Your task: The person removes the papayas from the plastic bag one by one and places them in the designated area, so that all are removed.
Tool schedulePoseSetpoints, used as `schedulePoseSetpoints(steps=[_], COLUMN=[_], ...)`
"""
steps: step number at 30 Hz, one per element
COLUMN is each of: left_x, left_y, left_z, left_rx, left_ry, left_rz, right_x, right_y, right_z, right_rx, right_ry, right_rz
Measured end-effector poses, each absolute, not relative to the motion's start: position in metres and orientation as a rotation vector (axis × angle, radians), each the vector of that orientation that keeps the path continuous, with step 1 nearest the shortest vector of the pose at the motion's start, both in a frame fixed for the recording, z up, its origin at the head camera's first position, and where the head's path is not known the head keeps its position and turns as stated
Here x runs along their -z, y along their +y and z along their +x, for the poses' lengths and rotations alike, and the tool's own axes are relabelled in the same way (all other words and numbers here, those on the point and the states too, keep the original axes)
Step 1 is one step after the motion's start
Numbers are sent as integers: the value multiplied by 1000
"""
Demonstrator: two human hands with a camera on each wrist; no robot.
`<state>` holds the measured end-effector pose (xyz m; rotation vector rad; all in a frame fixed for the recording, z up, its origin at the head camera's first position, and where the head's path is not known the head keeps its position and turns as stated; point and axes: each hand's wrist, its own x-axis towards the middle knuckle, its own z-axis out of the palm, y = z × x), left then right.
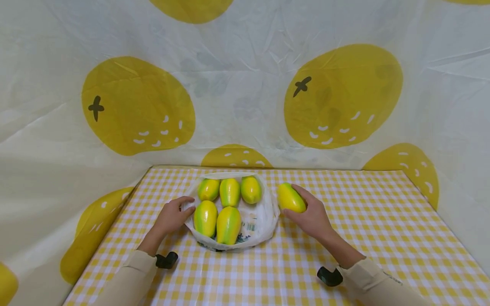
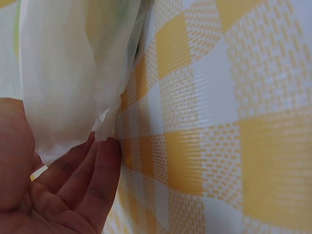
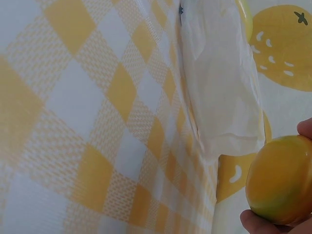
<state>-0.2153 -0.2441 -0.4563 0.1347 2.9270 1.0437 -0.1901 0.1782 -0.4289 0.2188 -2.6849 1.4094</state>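
Note:
My right hand (image 1: 311, 214) grips a glossy yellow-green papaya (image 1: 291, 198), just off the right side of a white plastic bag (image 1: 264, 221). Fingers and thumb lie on opposite sides of the fruit, and in the right wrist view the held papaya (image 3: 278, 180) looks more orange. Inside the wide-open bag lie several similar papayas (image 1: 229, 225), grouped toward its left and back. At the bag's left rim is my left hand (image 1: 172, 216). In the left wrist view, the bag's edge (image 2: 68, 97) runs between its thumb side and its curled fingers (image 2: 100, 180).
A yellow-and-white checked cloth (image 1: 367, 212) covers the table. Behind it hangs a pale sheet (image 1: 237, 85) printed with big yellow fruits. Small black devices (image 1: 330, 277) sit at both wrists, by the beige sleeves (image 1: 371, 276). A printed barcode (image 1: 251, 226) shows on the bag.

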Motion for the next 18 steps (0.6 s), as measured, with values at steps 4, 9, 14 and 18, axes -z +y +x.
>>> schedulePoseSetpoints(steps=[4,9,14,18], left_x=[455,454,454,455], left_y=[-244,-244,-244,-244], left_z=[-216,-218,-218,-218], left_rx=[-1036,-1020,-1018,-1015], left_ry=[2921,2918,2914,2917], left_rz=[120,107,99,96], right_x=[430,429,428,429], right_y=[181,183,186,189], right_z=[-191,-193,-194,-194], right_rx=[-1398,-1370,-1385,-1367], right_ry=[-2697,-2709,-2694,-2685], right_rz=[208,192,209,212])
